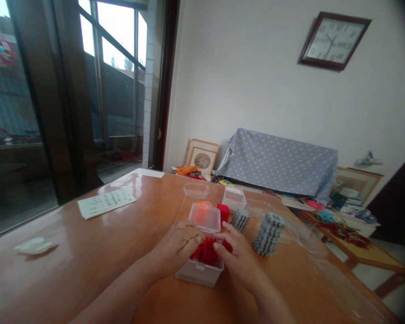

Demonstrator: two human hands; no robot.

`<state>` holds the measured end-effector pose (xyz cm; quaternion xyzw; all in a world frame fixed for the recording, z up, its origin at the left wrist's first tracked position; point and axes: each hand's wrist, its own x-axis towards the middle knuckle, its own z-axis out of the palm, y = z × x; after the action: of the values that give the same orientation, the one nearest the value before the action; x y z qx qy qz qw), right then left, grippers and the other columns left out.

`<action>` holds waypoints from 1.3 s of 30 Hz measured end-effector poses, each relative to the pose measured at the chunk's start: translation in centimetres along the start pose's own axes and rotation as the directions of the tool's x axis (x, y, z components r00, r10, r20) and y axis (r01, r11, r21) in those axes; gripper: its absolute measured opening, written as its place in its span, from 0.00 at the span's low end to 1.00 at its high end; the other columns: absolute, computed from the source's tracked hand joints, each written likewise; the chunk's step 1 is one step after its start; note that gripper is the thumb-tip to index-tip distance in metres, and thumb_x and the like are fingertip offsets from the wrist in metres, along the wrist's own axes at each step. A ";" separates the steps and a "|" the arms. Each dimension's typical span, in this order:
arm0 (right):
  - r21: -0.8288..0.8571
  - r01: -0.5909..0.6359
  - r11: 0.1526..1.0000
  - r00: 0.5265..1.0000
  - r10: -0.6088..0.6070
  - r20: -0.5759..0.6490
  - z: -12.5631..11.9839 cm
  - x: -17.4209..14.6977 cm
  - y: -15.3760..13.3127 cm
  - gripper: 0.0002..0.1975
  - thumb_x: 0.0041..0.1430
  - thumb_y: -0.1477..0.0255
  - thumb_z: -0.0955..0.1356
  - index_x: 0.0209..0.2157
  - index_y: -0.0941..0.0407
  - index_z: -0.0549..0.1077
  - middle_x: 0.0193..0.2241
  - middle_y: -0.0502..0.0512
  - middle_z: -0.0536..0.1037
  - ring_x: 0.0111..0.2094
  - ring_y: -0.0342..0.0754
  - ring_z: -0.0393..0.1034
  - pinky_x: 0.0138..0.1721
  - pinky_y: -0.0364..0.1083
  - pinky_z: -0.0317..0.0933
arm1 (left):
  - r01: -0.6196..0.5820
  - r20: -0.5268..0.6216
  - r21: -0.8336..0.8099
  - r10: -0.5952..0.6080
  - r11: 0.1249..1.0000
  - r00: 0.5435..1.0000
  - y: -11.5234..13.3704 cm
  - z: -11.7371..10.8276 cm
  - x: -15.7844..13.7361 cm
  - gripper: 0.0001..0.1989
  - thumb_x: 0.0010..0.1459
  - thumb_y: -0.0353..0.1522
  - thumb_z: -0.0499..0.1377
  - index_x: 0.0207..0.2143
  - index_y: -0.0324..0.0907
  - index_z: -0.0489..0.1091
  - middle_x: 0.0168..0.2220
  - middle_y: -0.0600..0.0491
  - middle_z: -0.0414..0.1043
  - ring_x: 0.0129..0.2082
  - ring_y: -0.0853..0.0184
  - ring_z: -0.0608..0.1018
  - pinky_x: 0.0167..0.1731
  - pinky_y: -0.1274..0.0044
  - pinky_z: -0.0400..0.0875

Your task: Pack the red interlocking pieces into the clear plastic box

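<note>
A clear plastic box [199,274] stands on the table in front of me, its hinged lid [204,218] tipped back. Red interlocking toy pieces [207,252] are bunched in its mouth. My left hand [179,245] reaches over from the left, fingers curled and pressed against the red pieces. From the right, my right hand [238,252] has its thumb on them and its fingers bent around their far side. A small red stack [223,213] sits behind the box. Nearby stand a short grey stack [240,219] and a taller grey stack [269,234] of similar pieces. The fingertips are partly hidden.
Farther back are a clear tray [196,190] and another clear box [234,199]. Clear plastic packaging [303,238] lies along the right side. At the left are a written paper [107,202] and a crumpled white tissue [35,246].
</note>
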<state>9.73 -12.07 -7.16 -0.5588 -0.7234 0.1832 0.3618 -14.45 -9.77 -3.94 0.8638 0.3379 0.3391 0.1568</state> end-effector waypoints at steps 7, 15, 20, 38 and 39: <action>0.034 0.038 0.999 0.998 -0.040 0.058 -0.2 -0.1 -0.7 0.19 0.68 0.56 0.64 0.33 0.48 0.83 0.67 0.46 0.65 0.72 0.61 0.45 0.68 0.67 0.41 | 0.002 0.038 -0.055 0.000 0.998 0.999 0.0 0.0 -0.1 0.18 0.71 0.36 0.47 0.42 0.47 0.78 0.45 0.50 0.78 0.51 0.60 0.74 0.55 0.67 0.68; 0.042 0.009 0.999 0.998 -0.012 0.066 0.6 -0.2 0.0 0.19 0.68 0.53 0.63 0.50 0.43 0.80 0.67 0.46 0.64 0.72 0.61 0.44 0.70 0.66 0.37 | -0.056 0.054 -0.042 0.058 0.998 0.997 0.1 0.4 -0.2 0.18 0.71 0.34 0.48 0.53 0.54 0.75 0.56 0.54 0.76 0.57 0.62 0.72 0.60 0.66 0.63; 0.050 0.012 0.999 0.998 -0.015 0.061 0.7 0.0 0.3 0.19 0.68 0.53 0.63 0.53 0.42 0.78 0.67 0.45 0.63 0.72 0.60 0.43 0.70 0.66 0.38 | -0.070 0.064 -0.001 0.070 0.998 0.996 0.6 0.2 0.0 0.20 0.71 0.33 0.47 0.56 0.55 0.74 0.57 0.54 0.76 0.58 0.61 0.72 0.61 0.64 0.62; 0.197 -0.050 0.979 0.920 0.121 -0.371 -2.0 0.7 0.5 0.26 0.68 0.50 0.60 0.46 0.54 0.81 0.48 0.58 0.82 0.51 0.58 0.73 0.56 0.56 0.64 | 0.045 0.153 0.023 -0.048 0.999 0.987 1.6 0.0 0.0 0.17 0.71 0.38 0.47 0.47 0.54 0.77 0.46 0.54 0.79 0.54 0.57 0.72 0.66 0.50 0.45; 0.219 -0.064 0.974 0.911 0.147 -0.386 -2.1 0.7 0.6 0.27 0.68 0.50 0.60 0.46 0.54 0.80 0.47 0.57 0.82 0.51 0.58 0.74 0.55 0.55 0.64 | 0.049 0.152 0.021 -0.052 0.999 0.987 1.8 0.0 0.1 0.17 0.71 0.38 0.47 0.46 0.54 0.77 0.46 0.54 0.79 0.54 0.57 0.72 0.66 0.50 0.44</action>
<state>11.58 -11.54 -5.95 -0.5831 -0.5806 0.1570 0.5461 -13.61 -11.00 -3.00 0.8797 0.3496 0.2651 0.1834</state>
